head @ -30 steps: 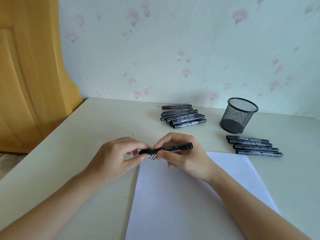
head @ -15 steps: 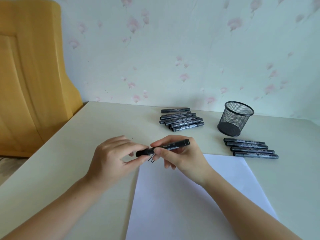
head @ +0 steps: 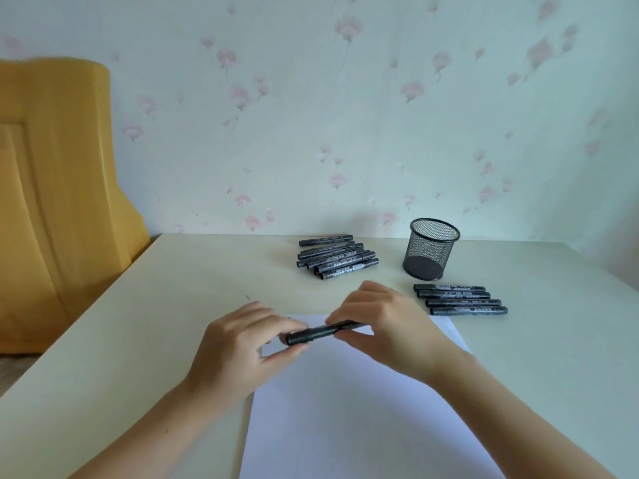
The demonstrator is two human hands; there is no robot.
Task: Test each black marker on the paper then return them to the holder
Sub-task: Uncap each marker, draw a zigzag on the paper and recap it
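You are holding one black marker (head: pixel 323 332) between both hands, just above the far edge of the paper (head: pixel 363 409). Its long axis is running left-right, the left end tilting slightly nearer and lower. Your left hand (head: pixel 242 350) is pinching the left end, fingers (head: pixel 287 350) curled round it; your right hand (head: pixel 383 326) is gripping the right part of the barrel, its fingers hiding that end. Whether the cap is fully seated cannot be told. Judgement: this reads as a cap being handled along the marker's axis, so any push or pull needs to be going straight along that left-right line. The mesh holder (head: pixel 432 250) is standing far right on the tabletop (head: pixel 155 305), nearer your right hand. A row of four markers (head: pixel 460 299) is lying just near of it; a pile of markers (head: pixel 335 258) is lying far centre.
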